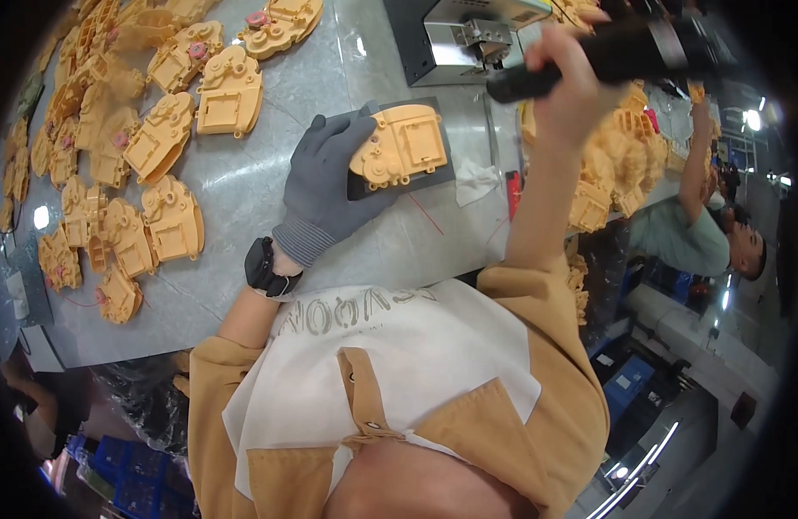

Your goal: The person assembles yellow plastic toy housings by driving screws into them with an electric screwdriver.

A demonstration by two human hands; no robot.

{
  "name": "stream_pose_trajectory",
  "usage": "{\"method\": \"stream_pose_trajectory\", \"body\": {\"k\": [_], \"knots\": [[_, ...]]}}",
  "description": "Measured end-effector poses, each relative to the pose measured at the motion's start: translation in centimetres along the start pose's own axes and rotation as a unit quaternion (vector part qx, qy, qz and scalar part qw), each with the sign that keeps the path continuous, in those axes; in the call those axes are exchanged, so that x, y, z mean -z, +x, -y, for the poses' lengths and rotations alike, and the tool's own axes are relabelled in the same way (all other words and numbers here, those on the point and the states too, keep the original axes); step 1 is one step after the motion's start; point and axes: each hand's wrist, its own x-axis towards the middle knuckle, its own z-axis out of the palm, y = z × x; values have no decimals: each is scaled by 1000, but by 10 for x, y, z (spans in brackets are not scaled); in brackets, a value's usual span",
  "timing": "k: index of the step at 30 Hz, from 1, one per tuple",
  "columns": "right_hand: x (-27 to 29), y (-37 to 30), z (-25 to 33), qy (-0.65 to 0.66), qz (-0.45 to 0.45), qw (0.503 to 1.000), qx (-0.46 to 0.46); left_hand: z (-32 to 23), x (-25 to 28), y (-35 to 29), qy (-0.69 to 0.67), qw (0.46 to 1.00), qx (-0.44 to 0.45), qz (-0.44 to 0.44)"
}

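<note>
My left hand [325,177], in a grey knit glove, grips the left end of a yellow-orange plastic housing [401,147]. The housing has a square recess and round bosses, and sits on a black block [445,169] on the table. Raised at the upper right, my bare right hand [572,82] is closed around a thick black tool [624,56], seemingly a power screwdriver. Motion blurs the tool, so its tip cannot be made out. Behind the housing stands a dark machine with a metal mechanism [485,39], apparently a screw feeder.
Several similar housings [176,218] cover the grey table's [234,285] left side, some with red parts. More housings are piled [619,164] at right. A white tissue [477,182] and a red item [513,195] lie near the block. Another person [689,229] works at far right.
</note>
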Motion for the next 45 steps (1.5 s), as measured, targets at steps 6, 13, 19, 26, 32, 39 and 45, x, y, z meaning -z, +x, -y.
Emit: {"method": "stream_pose_trajectory", "body": {"k": [6, 13, 19, 26, 32, 39, 45], "knots": [[-7, -64, 44, -29, 87, 996, 23, 7, -1, -4, -20, 1000, -10, -12], [-16, -76, 36, 55, 81, 995, 5, 10, -5, -5, -20, 999, -18, -18], [-27, -83, 34, 51, 60, 997, -25, 11, -4, -9, -10, 1000, -6, -10], [-28, -81, 29, 44, 54, 996, -53, 11, -5, -5, -13, 1000, -6, -12], [-28, -80, 26, 5, 81, 997, -16, 12, -4, -2, -16, 1000, -21, -16], [-6, -43, 31, 159, 23, 987, 6, 13, -4, -5, -11, 1000, 3, -10], [-8, 38, -15, -141, -55, 980, 130, 8, -2, -1, -27, 1000, -5, 4]]}}
